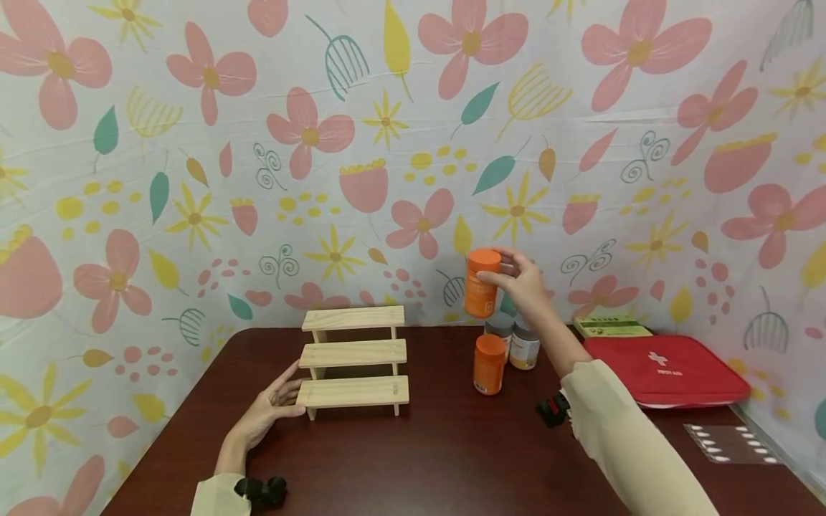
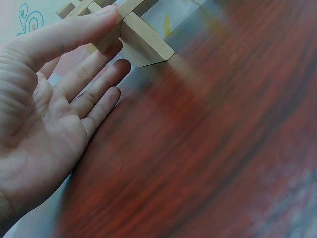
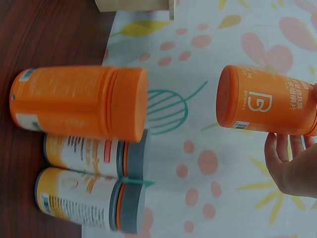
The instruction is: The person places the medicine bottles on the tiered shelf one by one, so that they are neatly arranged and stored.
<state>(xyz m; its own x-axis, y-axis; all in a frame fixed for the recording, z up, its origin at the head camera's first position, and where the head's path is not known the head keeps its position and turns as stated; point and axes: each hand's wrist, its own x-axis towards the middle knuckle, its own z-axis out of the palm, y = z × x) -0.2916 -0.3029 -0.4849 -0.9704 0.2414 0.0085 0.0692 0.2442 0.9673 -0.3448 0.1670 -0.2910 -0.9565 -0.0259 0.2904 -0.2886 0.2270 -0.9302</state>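
Note:
My right hand [image 1: 521,283] grips an orange bottle [image 1: 481,284] by its upper part, raised above the table; the right wrist view shows the same bottle [image 3: 262,101] with fingers around its lid end. Below it stands a second orange bottle [image 1: 489,365], in front of two white bottles with grey lids [image 1: 524,347]. At the left, my left hand [image 1: 263,412] is at the left end of a three-step wooden rack [image 1: 353,392]. The left wrist view shows its thumb against the wood [image 2: 143,42], the other fingers extended and loosely spread below.
A red first aid pouch [image 1: 671,369] lies at the right of the dark table [image 1: 413,459], with a green box [image 1: 611,327] behind it. Nearer the right edge is a clear sheet with white items [image 1: 733,444]. A flower-patterned cloth hangs behind.

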